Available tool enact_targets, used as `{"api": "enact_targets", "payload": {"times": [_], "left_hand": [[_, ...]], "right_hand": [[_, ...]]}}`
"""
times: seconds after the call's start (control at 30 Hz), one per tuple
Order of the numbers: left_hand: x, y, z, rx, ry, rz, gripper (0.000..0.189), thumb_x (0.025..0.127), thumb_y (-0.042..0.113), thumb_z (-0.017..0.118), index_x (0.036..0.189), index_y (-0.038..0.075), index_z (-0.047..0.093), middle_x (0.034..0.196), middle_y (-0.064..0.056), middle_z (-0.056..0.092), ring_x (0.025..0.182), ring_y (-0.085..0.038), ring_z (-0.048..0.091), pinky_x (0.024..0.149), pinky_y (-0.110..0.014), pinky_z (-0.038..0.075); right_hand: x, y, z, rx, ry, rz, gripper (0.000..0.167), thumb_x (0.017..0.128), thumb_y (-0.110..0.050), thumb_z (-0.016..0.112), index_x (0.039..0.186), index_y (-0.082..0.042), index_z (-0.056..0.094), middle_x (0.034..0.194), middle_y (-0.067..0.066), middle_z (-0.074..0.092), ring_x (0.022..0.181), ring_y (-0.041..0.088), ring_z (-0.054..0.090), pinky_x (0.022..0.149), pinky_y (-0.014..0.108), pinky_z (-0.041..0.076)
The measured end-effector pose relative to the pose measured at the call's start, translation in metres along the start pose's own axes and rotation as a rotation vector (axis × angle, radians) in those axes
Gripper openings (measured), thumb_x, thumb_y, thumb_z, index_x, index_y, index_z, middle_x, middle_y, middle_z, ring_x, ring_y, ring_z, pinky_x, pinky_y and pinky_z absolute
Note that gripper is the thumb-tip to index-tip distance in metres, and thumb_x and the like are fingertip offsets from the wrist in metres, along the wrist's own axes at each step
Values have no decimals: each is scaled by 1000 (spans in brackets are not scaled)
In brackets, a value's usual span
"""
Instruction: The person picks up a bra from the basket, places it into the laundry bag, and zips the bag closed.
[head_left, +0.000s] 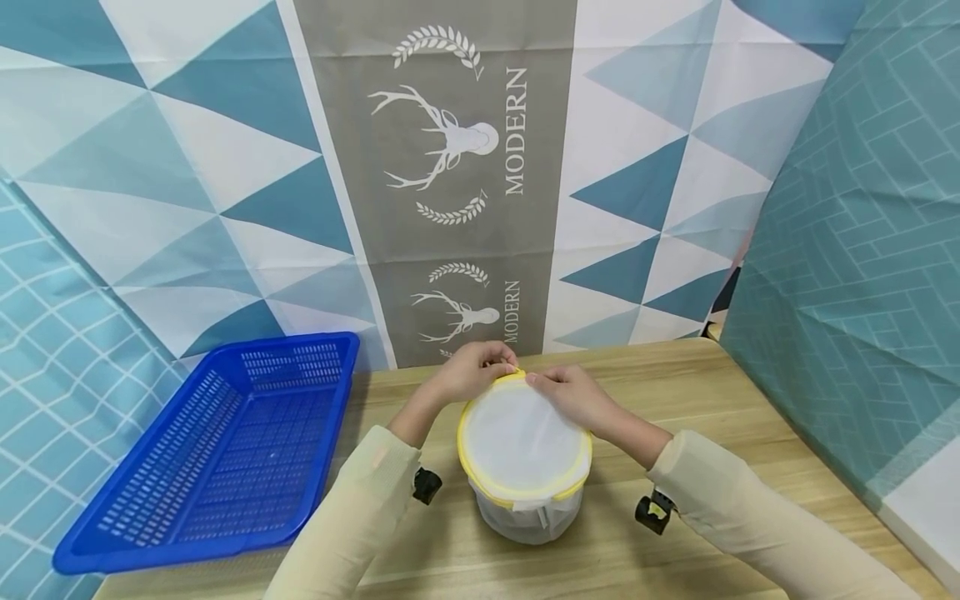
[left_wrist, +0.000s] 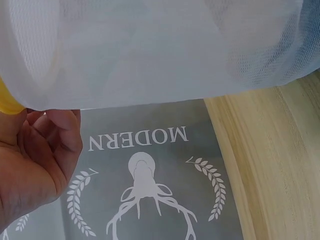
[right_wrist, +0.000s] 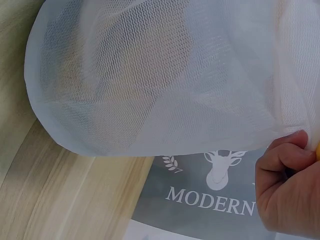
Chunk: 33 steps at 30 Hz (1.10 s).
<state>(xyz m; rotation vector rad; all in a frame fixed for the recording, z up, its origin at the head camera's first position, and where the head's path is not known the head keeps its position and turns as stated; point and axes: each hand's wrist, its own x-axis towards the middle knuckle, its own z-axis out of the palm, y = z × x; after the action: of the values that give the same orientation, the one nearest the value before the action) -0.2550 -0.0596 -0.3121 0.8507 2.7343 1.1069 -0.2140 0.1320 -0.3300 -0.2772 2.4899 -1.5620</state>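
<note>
A round white mesh laundry bag (head_left: 525,437) with yellow trim stands upright on the table, its flat top facing up. My left hand (head_left: 476,371) pinches the yellow edge at the far side of the top, where a small yellow tab shows by the fingertips. Just to the right, my right hand (head_left: 581,398) grips the same rim between thumb and curled fingers. Both wrist views show the bag's pale mesh side (left_wrist: 145,55) close up, with the right hand's fingers (right_wrist: 295,145) bent at its edge. Something inside shows faintly tan and bluish through the mesh (right_wrist: 125,75).
A blue plastic basket (head_left: 341,417) with slotted walls stands left of the bag on the wooden table (head_left: 660,375). Behind rises a patterned cloth backdrop (head_left: 622,108), with teal sheets at both sides. Black wrist cameras (head_left: 654,512) hang under the sleeves.
</note>
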Motion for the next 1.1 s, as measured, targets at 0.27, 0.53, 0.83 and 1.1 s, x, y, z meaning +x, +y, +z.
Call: {"api": "enact_targets", "payload": {"times": [0.27, 0.53, 0.83, 1.1], "left_hand": [[-2, 5, 0, 27, -66, 1, 10, 94, 20, 56, 94, 12, 62, 85, -2, 63, 73, -10, 54, 65, -22, 44], [-2, 6, 0, 43, -42, 22, 9, 94, 19, 56, 92, 13, 62, 82, 0, 62, 72, -11, 54, 64, -23, 44], [-1, 3, 0, 33, -17, 12, 9, 94, 19, 57, 91, 12, 63, 79, -1, 60, 69, -10, 51, 63, -22, 42], [1, 2, 2, 14, -15, 4, 9, 93, 17, 57, 92, 11, 63, 77, -1, 59, 68, -10, 50, 62, -21, 41]], "right_hand": [[0, -3, -3, -48, -3, 21, 35, 94, -28, 48, 89, -1, 68, 66, 1, 61, 52, 10, 57, 50, 26, 50], [3, -4, -3, -124, -79, -75, 36, 95, -35, 53, 106, -5, 69, 84, 6, 67, 61, 10, 59, 55, 28, 51], [4, -2, -1, -103, -49, -74, 35, 96, -31, 51, 104, -3, 70, 79, 7, 67, 55, 11, 59, 52, 30, 51], [4, -2, -1, -95, -29, -66, 34, 96, -30, 51, 100, -2, 71, 76, 6, 66, 55, 11, 59, 51, 29, 50]]}}
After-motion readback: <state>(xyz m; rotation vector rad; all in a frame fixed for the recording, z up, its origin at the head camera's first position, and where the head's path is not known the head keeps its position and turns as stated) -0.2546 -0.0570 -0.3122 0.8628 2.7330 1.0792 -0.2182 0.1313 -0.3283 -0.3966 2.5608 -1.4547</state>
